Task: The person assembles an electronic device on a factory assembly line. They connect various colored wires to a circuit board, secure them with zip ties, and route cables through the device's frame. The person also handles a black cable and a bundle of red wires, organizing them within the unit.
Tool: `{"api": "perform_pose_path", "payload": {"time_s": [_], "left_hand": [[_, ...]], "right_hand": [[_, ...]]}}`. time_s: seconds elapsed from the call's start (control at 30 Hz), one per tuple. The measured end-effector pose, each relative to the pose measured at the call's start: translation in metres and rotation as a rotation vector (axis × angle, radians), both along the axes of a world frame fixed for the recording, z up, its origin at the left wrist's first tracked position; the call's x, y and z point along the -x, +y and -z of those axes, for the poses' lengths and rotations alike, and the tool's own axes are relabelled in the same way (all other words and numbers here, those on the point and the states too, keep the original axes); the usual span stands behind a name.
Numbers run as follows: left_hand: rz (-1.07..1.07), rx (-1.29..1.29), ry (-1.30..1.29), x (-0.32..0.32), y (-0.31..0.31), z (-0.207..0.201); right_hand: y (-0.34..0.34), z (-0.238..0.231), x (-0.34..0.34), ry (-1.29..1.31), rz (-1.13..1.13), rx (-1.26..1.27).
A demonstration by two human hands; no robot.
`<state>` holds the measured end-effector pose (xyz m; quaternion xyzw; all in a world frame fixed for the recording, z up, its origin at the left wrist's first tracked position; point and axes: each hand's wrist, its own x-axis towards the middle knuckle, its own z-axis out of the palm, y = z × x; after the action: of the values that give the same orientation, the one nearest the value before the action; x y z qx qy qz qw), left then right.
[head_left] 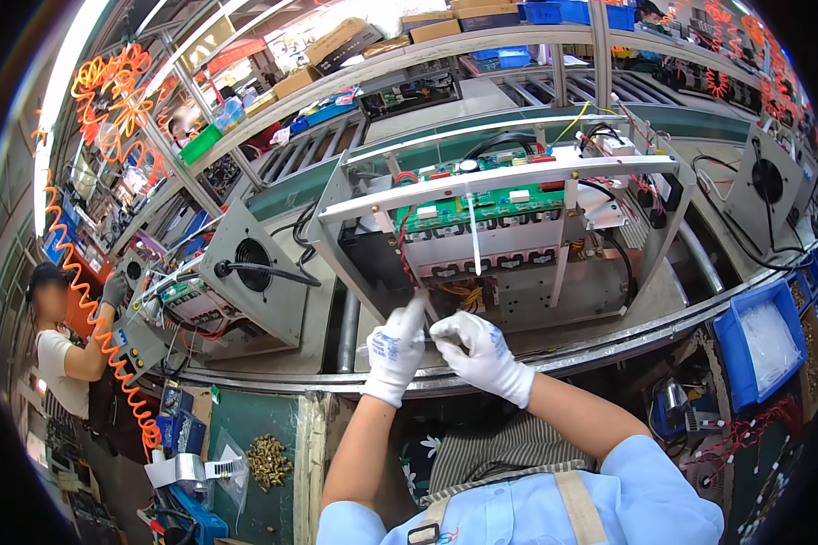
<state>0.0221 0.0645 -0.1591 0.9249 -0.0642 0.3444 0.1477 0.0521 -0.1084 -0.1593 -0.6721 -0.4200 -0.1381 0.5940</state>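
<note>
Both my hands wear white gloves and are close together at the near side of an open metal chassis (509, 309). My left hand (396, 352) points up by a twisted red and black wire (404, 243); its fingers are drawn together and the tips are blurred. My right hand (483, 351) is curled, thumb and fingertips pinched near the left one. Whatever either hand holds is too small to make out. Inside the chassis sits a green circuit board (445, 214), with a narrow white strip (473, 238) hanging down over its front.
Another chassis with a fan panel (256, 263) stands left, and a grey fan panel (767, 182) right. A blue bin (734, 350) of clear bags sits at right. Brass fasteners (269, 461) lie on the left bench. A coiled orange hose (86, 300) hangs near a co-worker (68, 354).
</note>
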Motion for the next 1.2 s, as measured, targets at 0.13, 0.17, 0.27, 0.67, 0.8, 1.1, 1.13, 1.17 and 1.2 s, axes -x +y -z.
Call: {"api": "perform_pose_path", "payload": {"time_s": [0.13,0.17,0.27,0.67,0.8,1.1,1.13,1.17,1.2], "left_hand": [[0.087,-0.192,0.135,-0.002,-0.003,-0.012],[0.109,-0.165,0.118,-0.007,-0.006,-0.014],[0.069,-0.007,0.171,-0.019,-0.021,-0.014],[0.469,1.225,0.333,0.027,-0.155,-0.041],[0.539,1.458,0.453,0.033,-0.158,-0.026],[0.376,1.249,0.785,0.058,-0.118,-0.009],[0.34,1.225,0.768,0.06,-0.119,-0.013],[0.341,1.217,0.771,0.061,-0.12,-0.015],[0.346,1.206,0.779,0.062,-0.12,-0.019]], "right_hand": [[-0.036,0.018,0.016,0.295,0.04,-0.009],[-0.044,0.027,0.018,0.408,0.028,-0.018],[-0.065,0.044,0.022,0.464,0.062,-0.04],[-0.1,0.054,0.042,0.324,-0.133,0.035],[-0.11,0.039,0.053,0.84,-0.395,0.243],[-0.17,0.021,0.036,0.536,-0.026,0.272],[-0.181,0.011,0.029,0.529,0.083,0.071],[-0.194,-0.001,0.028,0.761,0.043,-0.116],[-0.198,-0.008,0.027,0.635,0.12,-0.08]]}}
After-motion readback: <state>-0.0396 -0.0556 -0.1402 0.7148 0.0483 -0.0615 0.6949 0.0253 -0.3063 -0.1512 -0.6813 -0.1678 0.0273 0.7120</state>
